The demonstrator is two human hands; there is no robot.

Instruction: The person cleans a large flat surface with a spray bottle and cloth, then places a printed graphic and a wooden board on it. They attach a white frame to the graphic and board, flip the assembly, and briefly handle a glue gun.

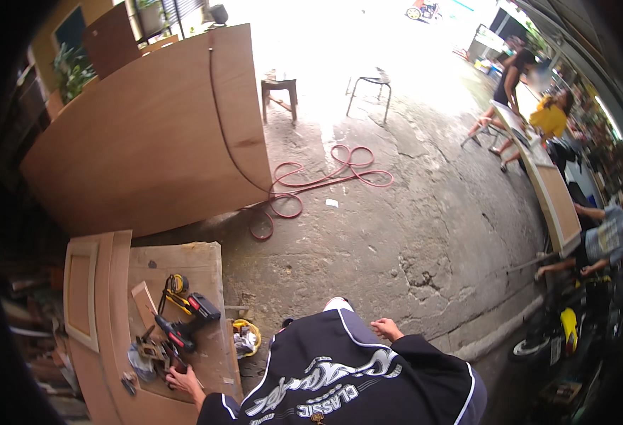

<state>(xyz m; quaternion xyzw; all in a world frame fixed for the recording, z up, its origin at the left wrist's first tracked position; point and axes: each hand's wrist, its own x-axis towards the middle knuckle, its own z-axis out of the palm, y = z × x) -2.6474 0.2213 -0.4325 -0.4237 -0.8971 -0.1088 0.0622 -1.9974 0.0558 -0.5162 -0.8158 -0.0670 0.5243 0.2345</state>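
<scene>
My left hand is at the wooden worktable on the lower left. Its fingers are curled at the end of a dark tool, whose kind I cannot make out. Just beyond it lies a black and red cordless drill on its side. A yellow and black tape measure sits farther back, near a strip of wood. Small wood pieces and a crumpled clear plastic bag are left of the hand. My right hand hangs in the air over the floor, loosely closed, with nothing visible in it.
A large plywood sheet stands behind the table; a red hose coils on the concrete. A framed panel borders the table, a yellow bucket its right side. Several people are around a long panel at right, near a motorcycle.
</scene>
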